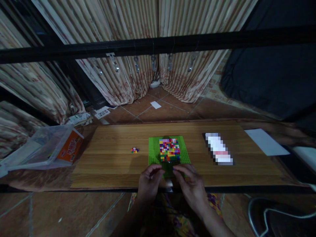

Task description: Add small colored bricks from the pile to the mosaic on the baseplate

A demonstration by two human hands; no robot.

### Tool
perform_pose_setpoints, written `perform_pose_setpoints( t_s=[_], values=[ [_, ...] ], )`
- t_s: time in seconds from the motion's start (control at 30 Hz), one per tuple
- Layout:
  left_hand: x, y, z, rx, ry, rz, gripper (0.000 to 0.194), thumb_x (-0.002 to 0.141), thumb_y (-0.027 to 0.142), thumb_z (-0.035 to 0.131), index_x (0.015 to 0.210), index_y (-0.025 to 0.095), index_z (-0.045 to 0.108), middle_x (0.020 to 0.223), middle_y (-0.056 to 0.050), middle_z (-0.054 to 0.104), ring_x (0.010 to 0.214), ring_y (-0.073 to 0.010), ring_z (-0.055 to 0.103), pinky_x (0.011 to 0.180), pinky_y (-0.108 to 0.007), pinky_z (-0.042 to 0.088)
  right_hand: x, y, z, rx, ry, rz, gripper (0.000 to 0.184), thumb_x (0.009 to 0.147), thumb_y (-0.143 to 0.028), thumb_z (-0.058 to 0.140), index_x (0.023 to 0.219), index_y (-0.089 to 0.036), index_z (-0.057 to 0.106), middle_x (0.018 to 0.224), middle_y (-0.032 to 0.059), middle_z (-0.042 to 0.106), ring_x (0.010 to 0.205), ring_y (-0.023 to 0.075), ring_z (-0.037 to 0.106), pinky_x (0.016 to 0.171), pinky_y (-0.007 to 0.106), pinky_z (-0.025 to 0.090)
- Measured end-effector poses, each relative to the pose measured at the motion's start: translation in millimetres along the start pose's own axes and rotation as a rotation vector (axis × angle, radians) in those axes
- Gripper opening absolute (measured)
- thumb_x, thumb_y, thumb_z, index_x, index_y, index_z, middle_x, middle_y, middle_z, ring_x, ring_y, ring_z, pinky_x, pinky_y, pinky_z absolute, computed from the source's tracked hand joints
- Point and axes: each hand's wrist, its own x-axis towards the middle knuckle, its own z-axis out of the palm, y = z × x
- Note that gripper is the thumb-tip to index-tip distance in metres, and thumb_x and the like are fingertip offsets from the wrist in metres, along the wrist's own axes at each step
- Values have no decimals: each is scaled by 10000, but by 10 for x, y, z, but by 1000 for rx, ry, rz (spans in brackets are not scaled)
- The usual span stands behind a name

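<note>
Both the left hand and the right hand are working at the near side of a green baseplate, which is lying near the middle of the bench. The fingers of each are curling nearly closed, thumb toward fingertips; whether the left is gripping anything cannot be told (a speck of blue is showing at the right fingertips, possibly a small brick). In this inspector's judgement, a slipping pinch could be sending a piece over the bench's near edge, that edge being close. A bumping wrist could be shifting the baseplate, which is apparently resting unfastened, and dim light could be inviting misplacement. The loose bricks to the left are lying exposed to a straying sleeve or arm. The brick mosaic is occupying the baseplate's middle, displaying mixed pink, white, red, yellow, purple and orange in tight rows, with bare green studs bordering it left and right.
</note>
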Motion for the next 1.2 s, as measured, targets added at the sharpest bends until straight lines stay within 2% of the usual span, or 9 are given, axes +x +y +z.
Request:
perform_pose_setpoints(
  t_s=[0.17,0.3,0.43,0.6,0.8,1.0,1.2],
  values=[
    [170,-18,-79,154,42,232,237,696,291,741,913,196,717,862,-35,698,753,-157,608,707,-244,471,236,212,-57,-6,108,71,191,875,-372,604,951,-242,721,934,53,702,898,213,639,808,367,510],
    [289,-27,-99,298,27,366,318,711,252,725,1028,231,703,953,-40,688,821,-177,610,788,-275,478,394,289,-31,-71,98,-3,187,876,-364,600,945,-249,730,915,53,699,891,214,623,811,377,501],
    [362,-78,-108,415,-19,494,351,753,225,677,1103,255,676,1081,-60,664,913,-200,617,878,-312,477,468,329,24,-158,140,-68,165,873,-346,614,934,-273,749,917,53,669,915,217,589,826,389,488],
    [398,-146,-127,511,-35,543,365,789,218,628,1153,245,648,1109,-77,660,961,-217,616,918,-344,473,488,394,96,-220,186,-115,153,871,-322,628,947,-293,758,998,62,629,970,220,546,835,399,475],
    [420,-183,-133,516,-20,539,344,791,197,621,1129,246,663,1120,-78,662,960,-220,621,933,-355,470,481,415,147,-192,192,-80,147,867,-320,633,943,-308,759,1111,62,610,1023,224,513,858,406,459],
    [452,-247,-142,635,-14,603,336,830,183,571,1158,227,628,1142,-85,651,972,-211,625,913,-352,497,490,449,164,-1,174,72,151,810,-371,687,912,-289,761,1136,55,616,1088,226,536,956,433,424],
    [472,-307,-152,769,9,659,367,844,152,544,1202,229,575,1177,-69,630,1002,-185,625,902,-343,524,484,441,192,251,178,244,218,739,-379,743,931,-277,757,1128,52,624,1085,229,567,954,424,438]
  ],
)
